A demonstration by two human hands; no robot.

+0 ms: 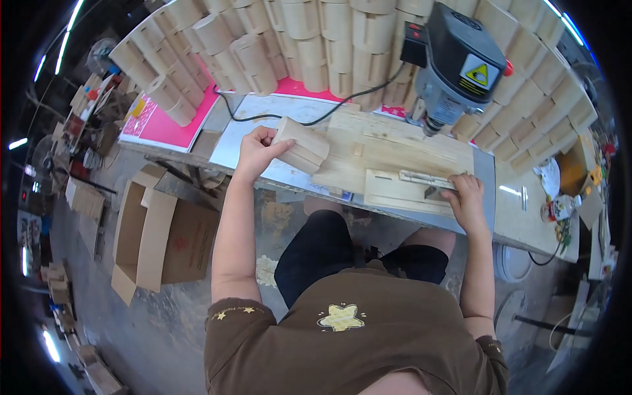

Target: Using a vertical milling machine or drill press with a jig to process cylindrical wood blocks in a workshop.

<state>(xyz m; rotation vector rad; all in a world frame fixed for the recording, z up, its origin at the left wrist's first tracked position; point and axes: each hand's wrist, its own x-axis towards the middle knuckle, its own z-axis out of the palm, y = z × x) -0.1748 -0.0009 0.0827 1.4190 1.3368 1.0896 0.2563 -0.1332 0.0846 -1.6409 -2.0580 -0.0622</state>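
Observation:
My left hand grips a pale wooden cylinder by its left end, thumb on the near side. The cylinder is tilted, with a groove along its side, and hangs over the left end of a flat wooden board. At the right, my right hand has its fingers curled on the end of a slim metal bar. That bar lies along a small wooden jig block near the bench's front edge. A short dark metal part shows beside my right fingers; its kind is unclear.
A drill press stands behind the jig, its chuck above the board. Stacked wooden cylinders line the back of the bench. A black cable crosses the bench. An open cardboard box sits on the floor at left; a bottle stands at right.

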